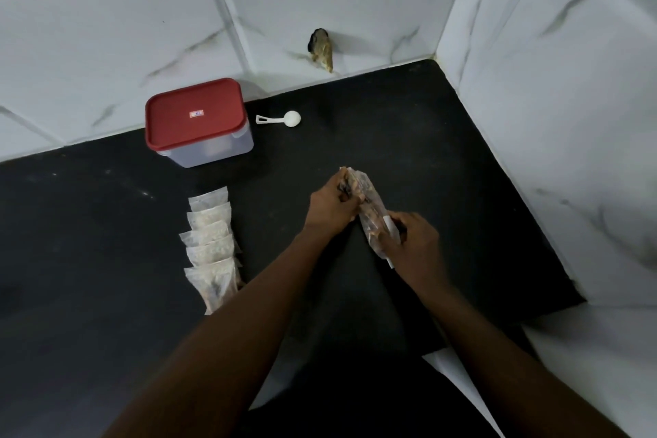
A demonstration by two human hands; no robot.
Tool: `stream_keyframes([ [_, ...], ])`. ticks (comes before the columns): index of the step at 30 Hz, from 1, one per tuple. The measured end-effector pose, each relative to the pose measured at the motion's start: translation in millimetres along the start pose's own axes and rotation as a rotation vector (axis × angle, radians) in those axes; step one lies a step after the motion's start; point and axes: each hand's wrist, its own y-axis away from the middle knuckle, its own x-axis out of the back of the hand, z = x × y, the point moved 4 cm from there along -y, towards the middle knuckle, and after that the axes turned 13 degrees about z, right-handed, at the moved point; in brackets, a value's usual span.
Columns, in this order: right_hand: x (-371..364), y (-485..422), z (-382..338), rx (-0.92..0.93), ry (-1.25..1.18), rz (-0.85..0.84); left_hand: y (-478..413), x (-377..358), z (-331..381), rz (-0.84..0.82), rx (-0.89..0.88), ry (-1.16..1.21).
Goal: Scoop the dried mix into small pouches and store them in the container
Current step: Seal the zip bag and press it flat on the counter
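Gripping a crinkled clear plastic bag (pixel 369 213) of brown mix: left hand (pixel 329 204), right hand (pixel 417 242).

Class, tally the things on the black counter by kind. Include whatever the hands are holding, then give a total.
Container with red lid: 1
White scoop: 1
Small filled pouches: 6 (they overlap, so this count is approximate)
Bag of mix, gripped by the left hand and right hand: 1
Total: 9
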Motion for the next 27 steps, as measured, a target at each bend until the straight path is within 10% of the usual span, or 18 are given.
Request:
stream_keyframes([
  [27, 36, -50, 51, 0.057, 0.47, -0.039, -19, -68, 58, -0.144, -0.195, -0.178],
])
